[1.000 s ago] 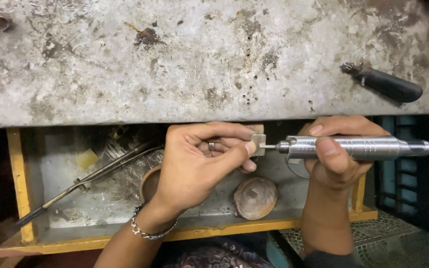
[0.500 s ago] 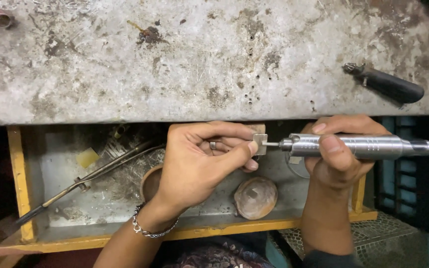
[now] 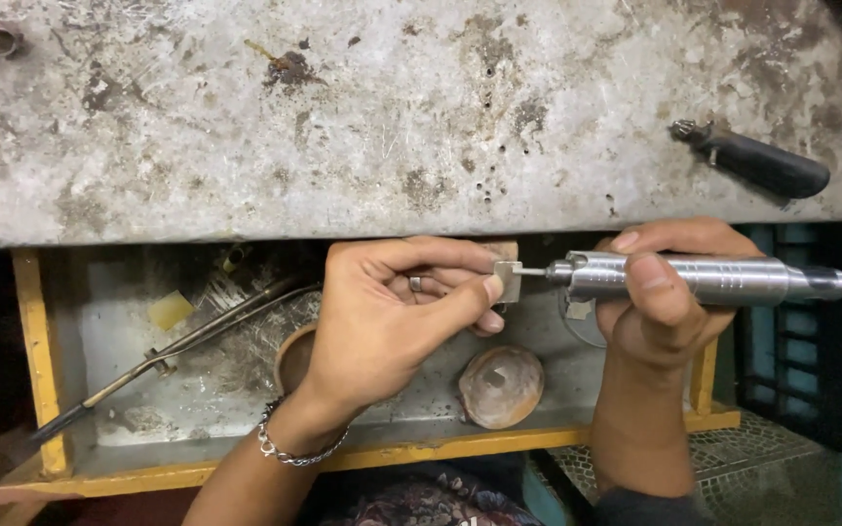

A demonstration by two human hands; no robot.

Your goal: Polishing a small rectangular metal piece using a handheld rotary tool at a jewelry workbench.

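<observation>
Worn, pitted grey tabletop (image 3: pixel 392 127) across the upper half, scarred with dark stains; below its front edge, an open drawer (image 3: pixel 41 390) with a yellow-painted frame and a dusty metal floor. On the tabletop, far right, a black-handled tool (image 3: pixel 757 161), lying apart from both hands. Inside the drawer: long metal tongs (image 3: pixel 177 346) slanting from lower left toward the middle, a pale yellow lump (image 3: pixel 170 310), a round brownish dish (image 3: pixel 501 386).

Left hand (image 3: pixel 382 326) hovering over the drawer, thumb and forefinger closed narrowly on a small square metal piece (image 3: pixel 508 280), pinched just under the tabletop's edge. Right hand (image 3: pixel 660 292) wrapped firmly round a silver rotary handpiece (image 3: pixel 704 278), fingers (image 3: pixel 650 292) curled over the barrel.

Handpiece long axis running level, left to right, its thin bit pointed straight at the metal piece's right face, tip touching or very nearly so. Metal piece thus immediately left of the bit, between the two hands, nearer the left hand's fingertips. Bracelet (image 3: pixel 289 450) on the left wrist.
</observation>
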